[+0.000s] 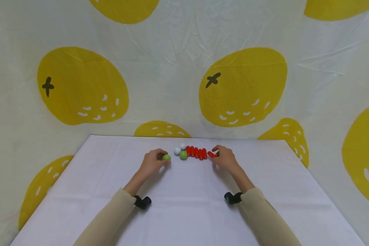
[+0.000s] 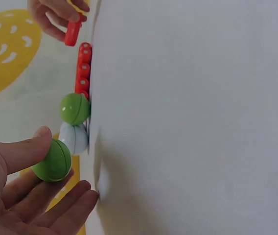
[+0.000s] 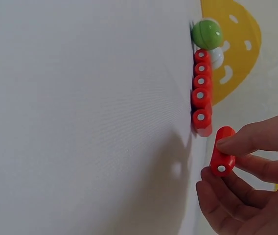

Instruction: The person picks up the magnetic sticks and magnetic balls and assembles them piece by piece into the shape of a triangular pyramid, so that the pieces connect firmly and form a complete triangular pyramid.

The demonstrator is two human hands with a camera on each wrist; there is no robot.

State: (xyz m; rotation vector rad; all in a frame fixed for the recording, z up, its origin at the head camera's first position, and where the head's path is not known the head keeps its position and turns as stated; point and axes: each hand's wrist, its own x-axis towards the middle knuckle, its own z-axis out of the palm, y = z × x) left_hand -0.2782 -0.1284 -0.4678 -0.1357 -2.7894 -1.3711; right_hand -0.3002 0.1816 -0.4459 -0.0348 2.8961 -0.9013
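My left hand (image 1: pixel 151 161) pinches a green ball (image 2: pixel 54 162) with a thin seam between thumb and fingers, just above the table. On the other side, my right hand (image 1: pixel 226 158) holds a short red rod (image 3: pixel 223 152) with a silvery dot on its end. Between the hands, several red rods (image 1: pixel 196 152) lie side by side in a row. A second green ball (image 1: pixel 183 155) sits at the row's left end, touching or nearly touching it. Two white balls (image 1: pixel 177 151) are grouped beside that ball, partly hidden behind it in both wrist views.
A white cloth covers the table (image 1: pixel 184 212), whose far edge runs just behind the balls and rods. Behind it hangs a pale curtain (image 1: pixel 166 89) printed with large yellow fruit. Black wrist cameras (image 1: pixel 143 203) stick out from both beige sleeves (image 1: pixel 264 212).
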